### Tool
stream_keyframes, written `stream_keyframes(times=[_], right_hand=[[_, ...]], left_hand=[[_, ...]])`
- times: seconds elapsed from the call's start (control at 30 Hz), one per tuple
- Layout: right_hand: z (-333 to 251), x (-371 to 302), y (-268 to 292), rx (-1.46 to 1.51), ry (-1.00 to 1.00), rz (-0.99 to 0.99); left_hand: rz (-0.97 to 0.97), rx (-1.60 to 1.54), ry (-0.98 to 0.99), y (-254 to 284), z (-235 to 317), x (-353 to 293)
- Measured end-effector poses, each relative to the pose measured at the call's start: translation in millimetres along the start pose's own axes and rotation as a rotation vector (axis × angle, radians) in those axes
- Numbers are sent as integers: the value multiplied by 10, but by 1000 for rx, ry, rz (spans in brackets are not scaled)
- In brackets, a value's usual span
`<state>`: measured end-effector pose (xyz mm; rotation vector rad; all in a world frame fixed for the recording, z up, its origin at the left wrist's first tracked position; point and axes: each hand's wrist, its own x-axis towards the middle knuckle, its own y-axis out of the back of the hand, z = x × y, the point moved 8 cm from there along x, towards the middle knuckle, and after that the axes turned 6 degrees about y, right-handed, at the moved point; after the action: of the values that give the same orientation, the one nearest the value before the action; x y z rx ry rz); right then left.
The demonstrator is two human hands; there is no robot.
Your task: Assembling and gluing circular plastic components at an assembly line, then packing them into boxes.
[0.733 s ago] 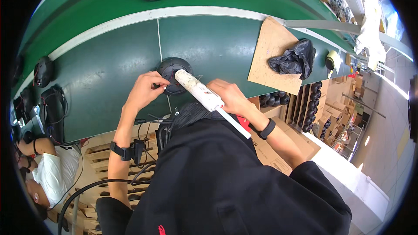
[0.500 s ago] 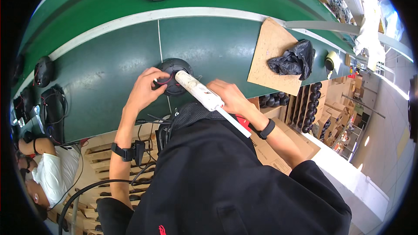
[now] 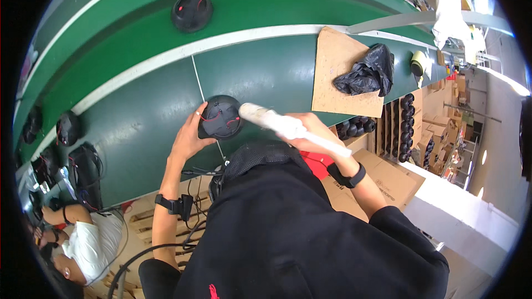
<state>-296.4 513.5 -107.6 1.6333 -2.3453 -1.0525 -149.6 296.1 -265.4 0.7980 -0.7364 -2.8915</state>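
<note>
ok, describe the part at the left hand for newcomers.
On the dark green table, left of the white tube, sits a round black part with red wires. Unlike the similar part on the brighter green strip, it has the left hand at its rim.

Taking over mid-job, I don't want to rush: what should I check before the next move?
1. Round black housing resting on the green bench: ok.
2. Left hand at the housing's left rim: ok.
3. Left hand's grip firm: cannot tell.
4. White nozzled tube held in the right hand: ok.
5. Tube's long thin nozzle aimed at the housing: not ok, points away.
6. Black plastic bag apart from the housing: ok.
</note>
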Motion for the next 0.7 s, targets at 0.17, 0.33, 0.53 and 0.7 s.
stream_keyframes(times=[0.17, 0.33, 0.53, 0.7], right_hand=[[696, -605, 449, 188, -223, 454], [1024, -1035, 428, 882, -179, 792], [1354, -1431, 163, 914, -200, 875], [1314, -1407, 16, 965, -416, 855]], left_hand=[[-37, -85, -40, -77, 291, 497], [-104, 31, -276, -117, 788, 1071], [768, 180, -404, 1496, 1268, 1610], [623, 333, 54, 1818, 874, 2409]])
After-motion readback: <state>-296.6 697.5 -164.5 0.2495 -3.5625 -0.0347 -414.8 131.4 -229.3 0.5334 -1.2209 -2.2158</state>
